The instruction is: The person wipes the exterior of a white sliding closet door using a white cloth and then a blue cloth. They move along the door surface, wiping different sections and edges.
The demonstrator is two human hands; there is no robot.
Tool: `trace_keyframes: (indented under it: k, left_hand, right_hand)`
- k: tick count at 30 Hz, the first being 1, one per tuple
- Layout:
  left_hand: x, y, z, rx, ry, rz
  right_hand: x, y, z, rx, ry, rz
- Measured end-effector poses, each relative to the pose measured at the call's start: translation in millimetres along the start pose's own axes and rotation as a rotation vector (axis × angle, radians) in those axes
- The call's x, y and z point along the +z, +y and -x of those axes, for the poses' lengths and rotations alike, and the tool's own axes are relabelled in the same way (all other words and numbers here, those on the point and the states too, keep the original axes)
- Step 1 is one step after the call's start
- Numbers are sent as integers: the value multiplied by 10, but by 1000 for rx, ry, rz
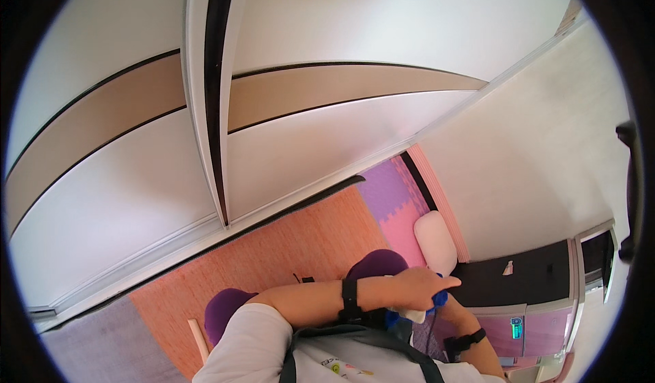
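My left hand (422, 290) reaches across my body to the right, its index finger pointing outward. Its other fingers curl against a blue and cream soft-looking item (412, 314), part of which is hidden under the hand. Blue pieces of that item show beside the knuckles and lower down, close to my shirt. Beyond it, my right hand (448, 306) meets the item from the right side. Its fingers are mostly covered by the left hand, so their grip is unclear. Both wrists wear black bands, and my purple-covered knees (378, 262) lie below the arms.
White sliding wardrobe doors (312, 114) with beige bands stand ahead. An orange mat (286, 239) lies before them, with pink and purple foam tiles (386, 191) and a white rounded object (435, 239) beyond. A black-topped purple cabinet (496, 326) stands right. A wooden strip (198, 339) lies left.
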State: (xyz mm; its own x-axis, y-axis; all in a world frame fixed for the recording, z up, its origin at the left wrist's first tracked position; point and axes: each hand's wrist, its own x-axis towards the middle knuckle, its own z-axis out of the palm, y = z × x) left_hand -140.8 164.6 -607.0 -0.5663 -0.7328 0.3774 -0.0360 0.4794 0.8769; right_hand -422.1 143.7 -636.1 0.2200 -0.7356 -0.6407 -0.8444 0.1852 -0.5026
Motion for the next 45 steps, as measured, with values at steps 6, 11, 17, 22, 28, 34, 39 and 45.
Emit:
trace_keyframes:
  k: [6,11,17,22,28,34,39,45]
  left_hand:
    - [-244,-294,27,18,177,-19]
    - [-405,-457,117,-21,292,-3]
    - [-596,-359,254,-28,261,-6]
    - [-691,-414,325,-9,384,45]
    - [-697,-540,465,-29,421,24]
    - [-670,-598,593,-75,467,44]
    - [-819,-666,587,-91,405,83]
    - [-1031,-515,572,-60,468,126]
  right_hand:
    - [-503,525,846,663,-177,1008]
    - [-736,657,1379,442,103,1262]
    - [-130,1239,799,338,116,1153]
    - [416,1384,514,-123,-471,1291]
    - [625,1362,1056,356,-290,998]
    - [-7,1085,1799,669,-102,1069]
    - [-866,351,2382,858,200,1292]
    - [-1990,-1954,2279,-87,1117,1205]
